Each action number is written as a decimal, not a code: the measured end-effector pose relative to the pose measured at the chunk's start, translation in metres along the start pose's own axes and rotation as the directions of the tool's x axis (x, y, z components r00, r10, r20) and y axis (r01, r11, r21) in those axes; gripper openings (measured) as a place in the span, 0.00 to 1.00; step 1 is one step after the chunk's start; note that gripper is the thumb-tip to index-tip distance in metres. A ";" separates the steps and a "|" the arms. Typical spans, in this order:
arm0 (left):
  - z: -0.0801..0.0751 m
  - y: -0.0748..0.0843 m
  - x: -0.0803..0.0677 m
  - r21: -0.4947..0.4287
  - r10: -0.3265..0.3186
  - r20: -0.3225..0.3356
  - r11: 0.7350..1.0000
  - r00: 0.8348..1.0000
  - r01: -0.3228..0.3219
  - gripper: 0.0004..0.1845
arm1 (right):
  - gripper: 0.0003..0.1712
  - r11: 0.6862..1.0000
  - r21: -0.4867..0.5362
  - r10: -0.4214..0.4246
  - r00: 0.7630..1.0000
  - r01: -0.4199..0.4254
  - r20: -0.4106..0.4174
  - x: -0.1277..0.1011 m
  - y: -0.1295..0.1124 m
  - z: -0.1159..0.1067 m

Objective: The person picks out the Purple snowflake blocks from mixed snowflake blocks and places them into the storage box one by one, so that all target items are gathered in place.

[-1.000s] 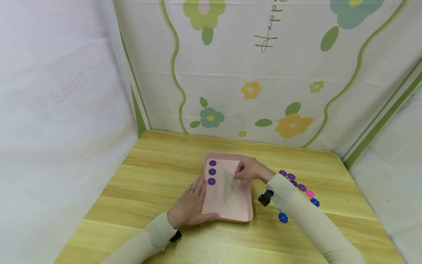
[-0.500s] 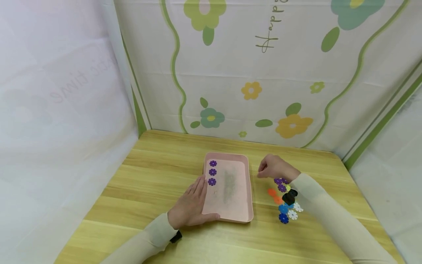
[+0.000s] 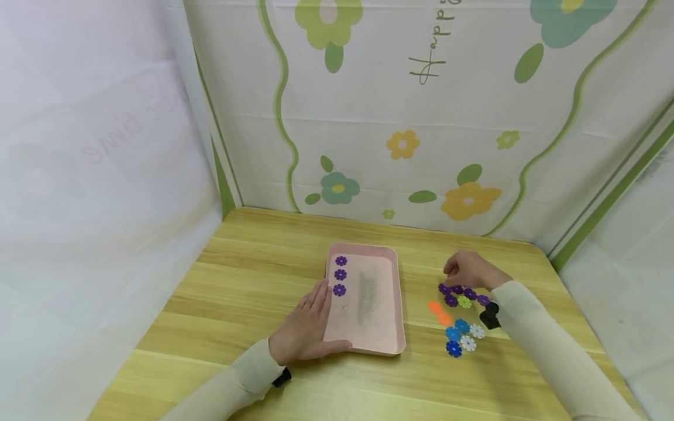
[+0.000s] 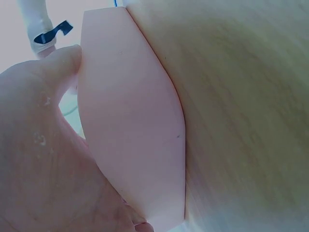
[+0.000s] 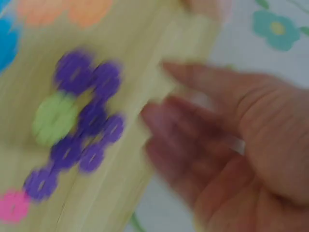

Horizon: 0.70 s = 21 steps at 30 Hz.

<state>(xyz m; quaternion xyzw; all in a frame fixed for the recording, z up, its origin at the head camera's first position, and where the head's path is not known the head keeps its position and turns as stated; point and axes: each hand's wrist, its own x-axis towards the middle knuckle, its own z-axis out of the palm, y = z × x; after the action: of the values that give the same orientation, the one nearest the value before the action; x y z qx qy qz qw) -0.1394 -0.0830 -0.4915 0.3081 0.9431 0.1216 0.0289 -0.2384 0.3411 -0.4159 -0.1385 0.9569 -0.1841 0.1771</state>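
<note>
A pink tray (image 3: 380, 327) lies on the wooden table (image 3: 247, 275) with three purple flower chips (image 3: 340, 275) in a column along its left side. My left hand (image 3: 308, 324) rests flat on the tray's left front corner, fingers straight, thumb along the front rim; the left wrist view shows the hand (image 4: 43, 159) against the tray (image 4: 130, 125). My right hand (image 3: 470, 270) hovers at the far edge of a loose pile of chips to the right of the tray. Its fingers (image 5: 193, 125) are loosely curved and blurred, with nothing between them, beside purple chips (image 5: 87, 121).
The pile holds purple chips (image 3: 457, 290), a green one (image 3: 464, 302), orange ones (image 3: 438, 311), blue ones (image 3: 453, 348) and white ones (image 3: 468, 342). A flower-print cloth wall (image 3: 400, 117) closes the table's back and sides. Bare wood lies left of the tray.
My right hand has left the tray and moved right, over the chip pile. The left hand and tray have not moved; the tray still holds three purple chips.
</note>
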 end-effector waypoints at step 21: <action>-0.008 0.004 -0.002 -0.009 -0.009 0.019 1.000 1.000 0.010 0.65 | 0.09 0.985 -0.044 -0.167 0.983 0.164 -0.070 0.012 0.045 0.044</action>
<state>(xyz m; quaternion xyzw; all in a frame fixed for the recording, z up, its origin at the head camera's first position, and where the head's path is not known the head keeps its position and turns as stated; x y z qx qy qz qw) -0.1365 -0.0824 -0.4823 0.3046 0.9437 0.1229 0.0399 -0.2410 0.3644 -0.4763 -0.2140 0.9513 -0.1849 0.1230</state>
